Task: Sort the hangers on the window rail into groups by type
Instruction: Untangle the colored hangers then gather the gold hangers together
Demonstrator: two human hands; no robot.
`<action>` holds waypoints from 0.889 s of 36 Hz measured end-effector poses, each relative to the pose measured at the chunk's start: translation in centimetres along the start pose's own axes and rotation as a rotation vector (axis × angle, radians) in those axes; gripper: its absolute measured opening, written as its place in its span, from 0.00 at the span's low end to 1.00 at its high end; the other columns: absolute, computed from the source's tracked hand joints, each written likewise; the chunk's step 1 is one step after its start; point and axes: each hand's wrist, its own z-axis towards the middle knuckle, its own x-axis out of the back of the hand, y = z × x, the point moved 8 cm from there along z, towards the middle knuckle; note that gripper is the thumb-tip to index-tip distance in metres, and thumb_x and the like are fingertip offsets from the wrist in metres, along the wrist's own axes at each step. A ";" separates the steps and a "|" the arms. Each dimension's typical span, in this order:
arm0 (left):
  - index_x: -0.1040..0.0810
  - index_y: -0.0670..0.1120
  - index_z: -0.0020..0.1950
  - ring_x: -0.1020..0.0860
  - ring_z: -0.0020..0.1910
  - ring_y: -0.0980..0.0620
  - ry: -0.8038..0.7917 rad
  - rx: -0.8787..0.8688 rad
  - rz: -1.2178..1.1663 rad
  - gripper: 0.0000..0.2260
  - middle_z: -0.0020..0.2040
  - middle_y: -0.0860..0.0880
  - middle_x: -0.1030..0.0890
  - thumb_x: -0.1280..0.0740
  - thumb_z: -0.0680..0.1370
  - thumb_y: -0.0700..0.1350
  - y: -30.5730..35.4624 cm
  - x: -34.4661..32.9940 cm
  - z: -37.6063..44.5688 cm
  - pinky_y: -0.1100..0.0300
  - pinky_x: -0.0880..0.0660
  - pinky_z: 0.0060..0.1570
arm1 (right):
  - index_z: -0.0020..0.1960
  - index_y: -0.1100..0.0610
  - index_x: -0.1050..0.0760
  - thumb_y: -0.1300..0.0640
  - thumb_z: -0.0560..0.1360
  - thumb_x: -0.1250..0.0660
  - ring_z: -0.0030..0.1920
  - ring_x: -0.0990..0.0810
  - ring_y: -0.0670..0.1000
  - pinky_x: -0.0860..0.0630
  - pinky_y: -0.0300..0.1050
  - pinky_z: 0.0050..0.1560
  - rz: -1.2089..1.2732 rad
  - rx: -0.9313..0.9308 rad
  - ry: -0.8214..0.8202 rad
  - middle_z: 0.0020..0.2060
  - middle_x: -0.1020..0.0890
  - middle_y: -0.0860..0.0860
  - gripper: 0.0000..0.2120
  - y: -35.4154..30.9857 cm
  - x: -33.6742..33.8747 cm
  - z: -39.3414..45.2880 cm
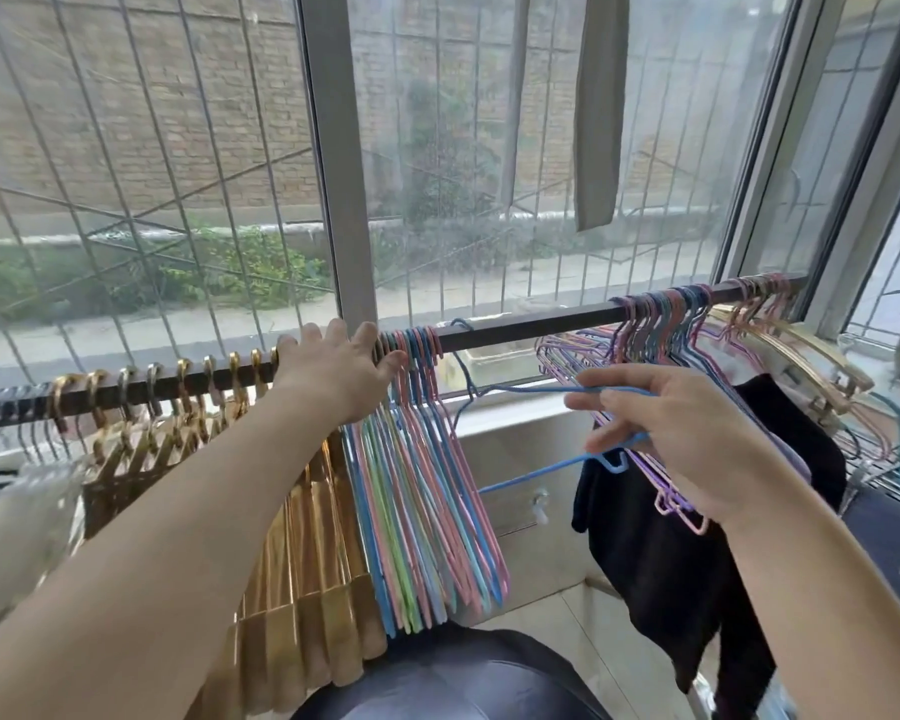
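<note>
Left hand (336, 374): fingers spread on rail (531, 322), 10 o'clock | right hand (687, 433): pinching blue hanger (520, 389), 3 o'clock

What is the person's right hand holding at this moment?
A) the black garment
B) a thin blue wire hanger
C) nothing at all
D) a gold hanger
B: the right hand has its fingers curled round a thin blue wire hanger, whose hook sits at the rail beside the pastel group, while the left hand rests on the rail.
</note>
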 end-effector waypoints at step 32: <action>0.24 0.52 0.64 0.23 0.56 0.50 -0.530 -0.327 -0.967 0.15 0.57 0.50 0.20 0.42 0.80 0.41 22.6 -17.8 -25.1 0.55 0.26 0.55 | 0.44 0.61 0.17 0.57 0.81 0.34 0.29 0.18 0.52 0.24 0.43 0.35 -0.328 -0.393 0.040 0.35 0.14 0.54 0.11 17.5 2.7 -9.5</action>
